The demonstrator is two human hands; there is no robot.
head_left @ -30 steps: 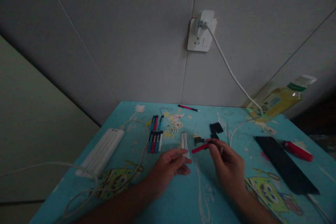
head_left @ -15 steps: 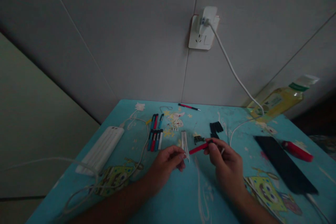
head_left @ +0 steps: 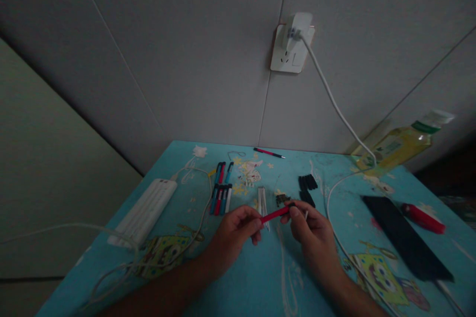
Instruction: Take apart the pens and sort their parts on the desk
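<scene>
Between my hands is a red pen barrel (head_left: 275,215) with a dark right end, tilted slightly up to the right. My left hand (head_left: 240,228) pinches its left end. The dark end sits between the thumb and fingers of my right hand (head_left: 310,225), where a thin pale stick, perhaps a refill, pokes out. Just behind lie several thin white pen refills (head_left: 262,198) and a small heap of dark little parts (head_left: 282,199). Black pen pieces (head_left: 307,182) lie beyond my right hand. Left of the refills, red, blue and white pen barrels (head_left: 221,199) stand in two rows.
A red-and-black pen (head_left: 269,152) lies near the wall. At left is a white power strip (head_left: 145,210) with looping cable. On the right are a dark phone-like slab (head_left: 405,237), a red-handled object (head_left: 424,218) and a yellow liquid bottle (head_left: 401,143). A charger cable (head_left: 330,91) hangs from the socket.
My right hand has moved left with the red barrel, and my left fingers now grip its free end. Another black piece shows beyond my right hand.
</scene>
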